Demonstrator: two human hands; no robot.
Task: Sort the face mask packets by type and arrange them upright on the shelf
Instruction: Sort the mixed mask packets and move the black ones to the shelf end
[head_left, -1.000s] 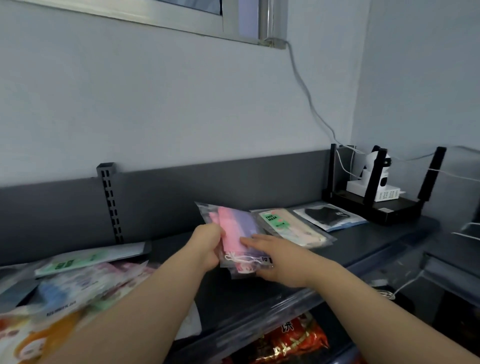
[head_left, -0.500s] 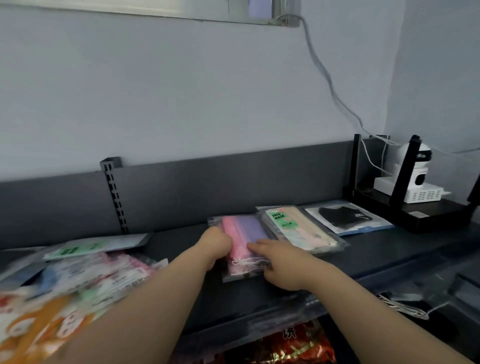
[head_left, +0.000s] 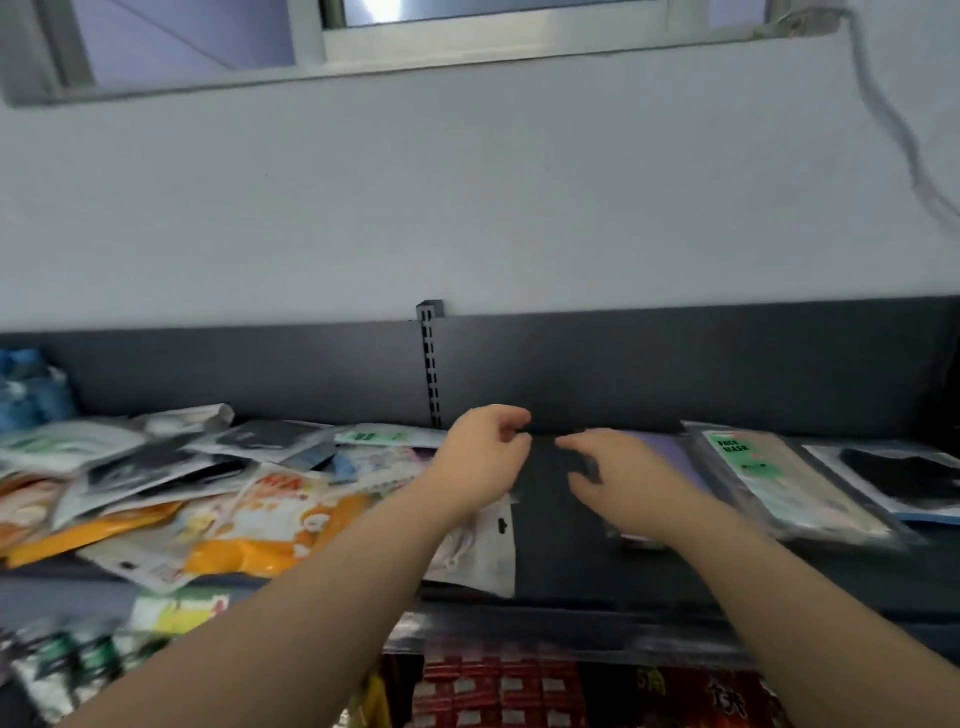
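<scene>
Both of my hands hover empty over the dark shelf (head_left: 561, 551). My left hand (head_left: 483, 457) has loosely curled fingers and holds nothing. My right hand (head_left: 618, 473) is spread, palm down, above the pink and purple mask packet (head_left: 670, 457), which lies flat and is mostly hidden by it. To its right lie a green-labelled face mask packet (head_left: 769, 483) and a black mask packet (head_left: 904, 478), both flat. A jumbled pile of mask packets (head_left: 208, 493) covers the shelf's left half.
A slotted upright (head_left: 431, 364) rises from the grey back panel. A blue bundle (head_left: 31, 389) sits at the far left. Red snack packs (head_left: 519, 691) fill the shelf below. A cable (head_left: 904, 135) runs down the wall at right.
Both hands have let go of the pink and purple packet, which now lies flat on the shelf. The view has swung left, bringing the pile of packets into sight.
</scene>
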